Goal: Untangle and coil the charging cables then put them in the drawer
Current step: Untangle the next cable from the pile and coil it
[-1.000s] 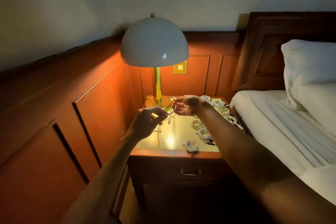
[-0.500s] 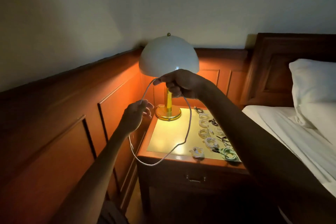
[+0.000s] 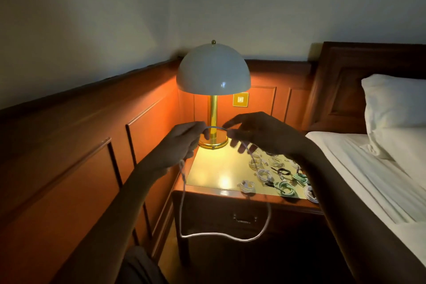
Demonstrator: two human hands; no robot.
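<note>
1. While both hands hover above the counter, the left hand and right hand each pinch the white cable.
2. Its slack loops below the counter's front edge, before the closed drawer.
3. Coiled cables crowd the right half; the left half lies bare.

The long thin charging cable held up in a hanging loop is plain white. On the glossy, yellow-lit nightstand top lie small coiled cables: several white, two mint green, one black. The dome-shaded table lamp has a cream-white shade and a shiny brass-gold stem and base. The panelled wooden wainscot glows reddish orange near the lamp and turns dark brown farther off. The pillow and bed sheet are white.
</note>
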